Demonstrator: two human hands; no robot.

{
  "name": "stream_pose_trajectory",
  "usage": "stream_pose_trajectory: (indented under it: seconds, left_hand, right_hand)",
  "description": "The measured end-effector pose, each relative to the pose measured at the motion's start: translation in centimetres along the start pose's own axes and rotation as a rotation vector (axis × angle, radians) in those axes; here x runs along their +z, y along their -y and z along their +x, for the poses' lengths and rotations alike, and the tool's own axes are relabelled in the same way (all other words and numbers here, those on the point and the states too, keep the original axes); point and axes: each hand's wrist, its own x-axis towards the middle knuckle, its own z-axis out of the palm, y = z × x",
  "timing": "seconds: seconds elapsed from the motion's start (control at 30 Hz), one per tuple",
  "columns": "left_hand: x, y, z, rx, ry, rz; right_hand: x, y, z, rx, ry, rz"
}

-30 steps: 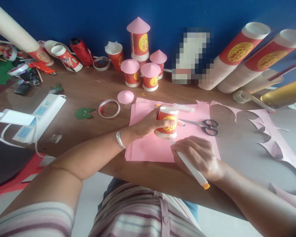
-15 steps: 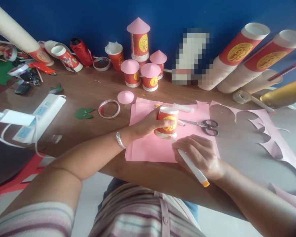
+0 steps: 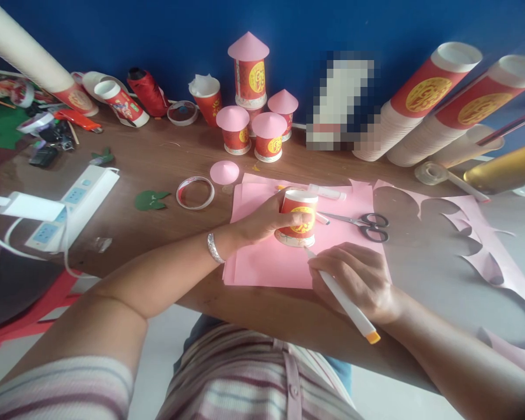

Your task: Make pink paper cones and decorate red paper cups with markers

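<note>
My left hand (image 3: 273, 219) is wrapped round a red paper cup (image 3: 298, 227) with a yellow emblem, its thumb across the front. A white band with drawn marks circles the cup's lower end. In my right hand (image 3: 354, 277) is a white marker (image 3: 345, 306) with an orange end, its tip at or close to the cup's lower edge; I cannot tell if it touches. Pink paper sheets (image 3: 262, 262) lie beneath both hands. Scissors (image 3: 371, 226) and a white marker (image 3: 326, 192) rest on the sheets behind the cup.
Several small cups with pink cone roofs (image 3: 269, 125) stand at the back. Leaning cup stacks (image 3: 424, 96) are at the back right, above cut pink scraps (image 3: 499, 233). A tape roll (image 3: 195, 193), a green paper cutout (image 3: 152, 200) and a power strip (image 3: 72, 207) lie left.
The marker in my right hand has shifted slightly, its orange end moving down and to the right. My left hand keeps hold of the cup, and the whole view has moved a little.
</note>
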Motion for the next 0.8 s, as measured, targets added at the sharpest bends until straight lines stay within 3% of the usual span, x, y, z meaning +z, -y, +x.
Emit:
stream_pose_trajectory:
  seconds: [0.8]
  left_hand:
    - [0.36, -0.44, -0.15, -0.022, -0.008, 0.024]
  right_hand:
    - [0.63, -0.21, -0.03, -0.042, 0.033, 0.019]
